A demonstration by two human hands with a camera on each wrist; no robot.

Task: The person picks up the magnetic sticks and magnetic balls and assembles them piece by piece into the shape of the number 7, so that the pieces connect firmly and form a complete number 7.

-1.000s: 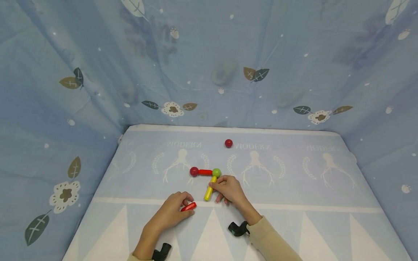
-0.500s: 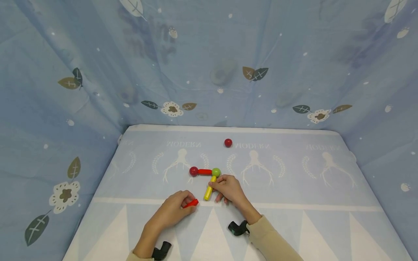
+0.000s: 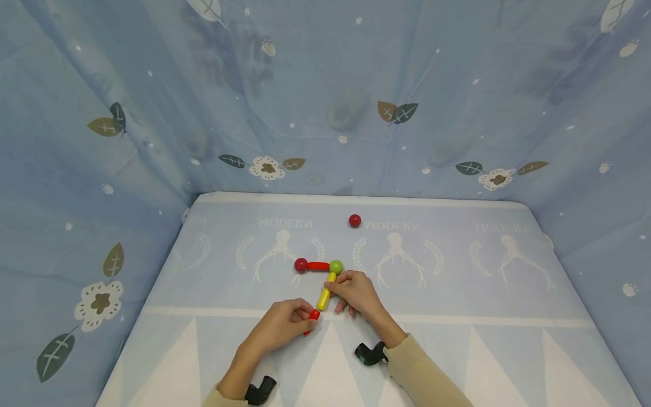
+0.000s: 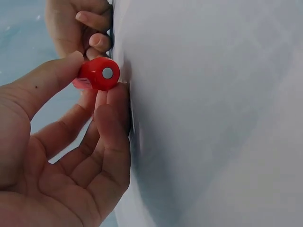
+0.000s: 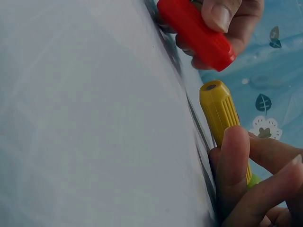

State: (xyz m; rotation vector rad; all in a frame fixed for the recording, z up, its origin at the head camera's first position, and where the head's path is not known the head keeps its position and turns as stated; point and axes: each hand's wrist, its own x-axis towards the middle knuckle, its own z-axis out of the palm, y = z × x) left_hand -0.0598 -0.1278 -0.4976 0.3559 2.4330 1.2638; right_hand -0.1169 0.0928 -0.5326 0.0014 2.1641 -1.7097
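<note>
My left hand [image 3: 278, 327] pinches a red magnetic building rod [image 3: 315, 315] between thumb and fingers. A round metal disc shows in the rod's end in the left wrist view. My right hand [image 3: 357, 295] pinches a yellow magnetic building rod [image 3: 324, 298], whose far end meets a green ball [image 3: 336, 267]. From that ball a second red rod [image 3: 319, 266] runs left to a dark red ball [image 3: 301, 265]. In the right wrist view, a small gap parts the held red rod [image 5: 196, 33] from the near end of the yellow rod [image 5: 218, 111].
Another red ball [image 3: 354, 221] lies alone near the back of the patterned tabletop [image 3: 447, 294]. Blue printed cloth [image 3: 325, 113] hangs behind and at both sides. A black device [image 3: 370, 354] sits at the right wrist, and another [image 3: 261, 391] at the left.
My left hand has moved right and turned the red rod, bringing it close to the near end of the yellow rod. The right hand has stayed in place on the yellow rod.
</note>
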